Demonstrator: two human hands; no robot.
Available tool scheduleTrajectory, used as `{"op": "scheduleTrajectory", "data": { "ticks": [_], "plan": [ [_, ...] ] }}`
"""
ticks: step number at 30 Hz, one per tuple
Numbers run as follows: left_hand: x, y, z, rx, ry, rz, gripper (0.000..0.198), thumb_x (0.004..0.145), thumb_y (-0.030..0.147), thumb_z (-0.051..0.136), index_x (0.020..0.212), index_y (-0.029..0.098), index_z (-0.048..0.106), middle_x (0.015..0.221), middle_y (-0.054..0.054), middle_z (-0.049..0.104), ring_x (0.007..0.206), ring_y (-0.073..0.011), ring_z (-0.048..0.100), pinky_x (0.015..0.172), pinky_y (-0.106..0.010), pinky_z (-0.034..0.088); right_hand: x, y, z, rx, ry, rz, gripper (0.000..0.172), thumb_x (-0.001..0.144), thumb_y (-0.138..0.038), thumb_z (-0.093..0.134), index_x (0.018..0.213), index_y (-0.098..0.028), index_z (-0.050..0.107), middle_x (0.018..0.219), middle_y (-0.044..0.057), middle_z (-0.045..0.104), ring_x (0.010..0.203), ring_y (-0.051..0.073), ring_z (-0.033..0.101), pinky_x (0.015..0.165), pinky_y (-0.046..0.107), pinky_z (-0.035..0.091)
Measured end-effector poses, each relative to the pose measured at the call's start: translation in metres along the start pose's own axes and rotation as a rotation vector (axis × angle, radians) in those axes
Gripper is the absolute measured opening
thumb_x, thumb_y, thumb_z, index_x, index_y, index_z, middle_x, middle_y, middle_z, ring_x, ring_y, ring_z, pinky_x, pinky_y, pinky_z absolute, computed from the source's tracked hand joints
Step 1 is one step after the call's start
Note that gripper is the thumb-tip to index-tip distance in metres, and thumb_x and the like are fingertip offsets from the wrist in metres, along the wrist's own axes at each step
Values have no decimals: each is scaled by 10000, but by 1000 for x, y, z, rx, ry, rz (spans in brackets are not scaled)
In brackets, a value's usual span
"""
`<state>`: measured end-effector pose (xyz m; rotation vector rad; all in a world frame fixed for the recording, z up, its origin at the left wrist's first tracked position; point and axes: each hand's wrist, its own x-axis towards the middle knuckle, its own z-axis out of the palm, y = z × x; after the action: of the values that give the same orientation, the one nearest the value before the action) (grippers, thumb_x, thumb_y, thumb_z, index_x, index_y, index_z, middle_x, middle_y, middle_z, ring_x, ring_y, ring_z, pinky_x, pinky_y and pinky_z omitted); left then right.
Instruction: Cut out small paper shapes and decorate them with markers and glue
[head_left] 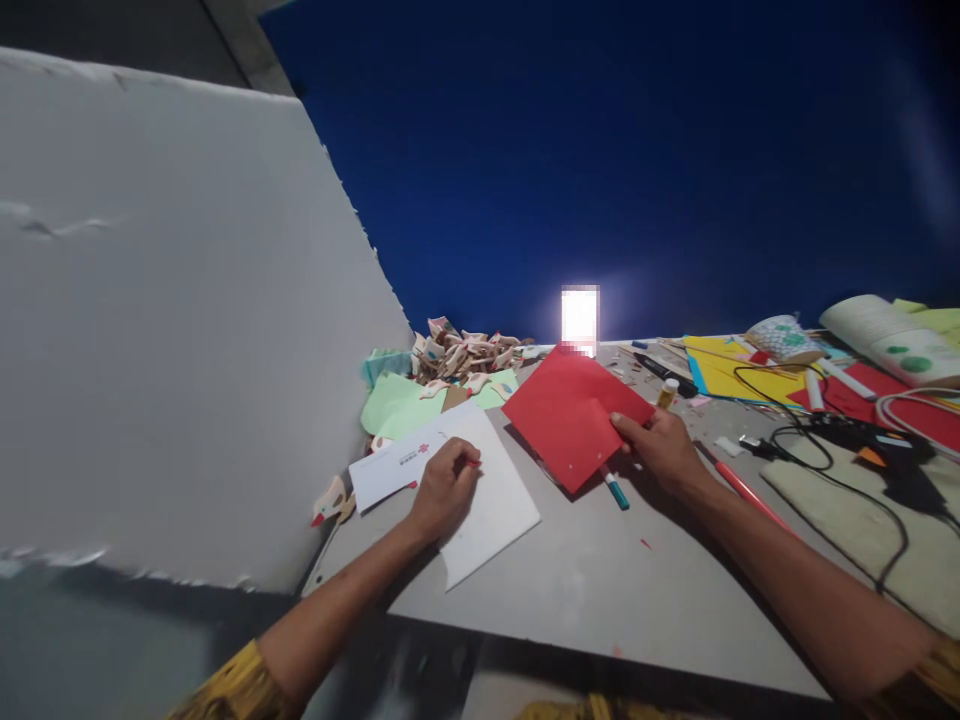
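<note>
My left hand [444, 487] is closed round a small red pen or pencil [472, 463] and rests on a white sheet of paper [491, 505] lying on the grey table [600, 590]. My right hand [660, 447] pinches the near right corner of a red paper sheet [570, 412], which is lifted slightly off the table. A teal-tipped marker [616, 491] lies just under the red sheet's near corner. A white envelope with a red logo [394, 468] sits left of my left hand.
A big white foam board [172, 330] leans at the left. Light green papers [397, 402] and a heap of small cut-outs [461, 355] lie behind. At the right are yellow and red sheets [724, 375], a black cable [817, 450], a glue gun [900, 455], a red pencil [742, 488].
</note>
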<state>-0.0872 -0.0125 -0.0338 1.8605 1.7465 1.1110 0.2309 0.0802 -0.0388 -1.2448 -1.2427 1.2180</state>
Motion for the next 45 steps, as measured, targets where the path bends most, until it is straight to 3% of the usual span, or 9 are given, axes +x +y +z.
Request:
{"op": "scheduleTrajectory", "data": {
  "ticks": [6, 11, 15, 19, 24, 31, 34, 38, 45],
  "plan": [
    [1, 17, -40, -196, -16, -240, 80, 745, 264, 699, 760, 210, 641, 742, -27, 725, 724, -215, 696, 672, -342, 552, 5, -15, 15, 113, 3, 72, 340, 717, -396, 801, 567, -184, 582, 449, 15, 562, 381, 119, 487, 371, 239, 395],
    [19, 49, -57, -416, -5, -345, 313, 657, 373, 849, 757, 189, 617, 677, -47, 743, 649, -219, 726, 611, -327, 560, 14, -41, 65, 219, -402, 126, 193, 670, -268, 797, 782, -158, 684, 689, 67, 719, 535, 153, 619, 509, 269, 513],
    [27, 73, -28, -543, -89, -336, 375, 636, 354, 855, 765, 196, 540, 727, -68, 777, 608, -205, 732, 526, -270, 523, 4, -50, 75, -91, -361, -83, 265, 665, -243, 813, 912, -177, 742, 857, 69, 768, 628, 166, 672, 549, 248, 494],
    [37, 89, 16, -547, -324, -317, 356, 664, 307, 819, 782, 208, 499, 640, -44, 748, 540, -204, 717, 443, -226, 463, -15, -47, 54, -215, -544, -262, 217, 842, -358, 669, 876, -177, 786, 781, 44, 757, 718, 188, 684, 607, 251, 480],
    [53, 106, 53, -554, -445, -269, 342, 677, 251, 807, 855, 205, 519, 578, 4, 713, 473, -173, 670, 429, -212, 454, -16, -32, 30, -201, -451, -211, 155, 766, -291, 685, 706, -156, 733, 631, 9, 674, 589, 133, 579, 539, 225, 407],
    [55, 93, 71, -796, -468, -341, 360, 762, 396, 809, 978, 135, 687, 823, -89, 775, 636, -171, 715, 566, -270, 559, -10, -23, 18, 82, -334, -4, 145, 737, -292, 720, 705, -163, 661, 576, -6, 615, 498, 112, 528, 464, 220, 385],
    [52, 81, 79, -866, -429, -384, 350, 792, 461, 787, 911, 143, 703, 729, -52, 722, 577, -151, 671, 528, -267, 541, -15, -27, 21, 113, -335, 38, 122, 731, -250, 708, 670, -172, 637, 547, -15, 588, 488, 110, 528, 452, 214, 382],
    [48, 77, 89, -886, -384, -427, 277, 715, 337, 852, 801, 168, 651, 568, 7, 640, 472, -123, 579, 479, -256, 513, -22, -27, 26, 77, -366, 72, 120, 737, -232, 695, 661, -169, 625, 555, -8, 598, 496, 107, 538, 448, 204, 374],
    [44, 83, 93, -1035, -381, -550, 228, 727, 286, 804, 768, 162, 616, 561, 8, 623, 452, -109, 546, 454, -231, 476, -22, -17, 27, 38, -385, 72, 90, 768, -226, 666, 714, -157, 647, 612, 8, 632, 524, 106, 541, 472, 211, 363]
  ]
}}
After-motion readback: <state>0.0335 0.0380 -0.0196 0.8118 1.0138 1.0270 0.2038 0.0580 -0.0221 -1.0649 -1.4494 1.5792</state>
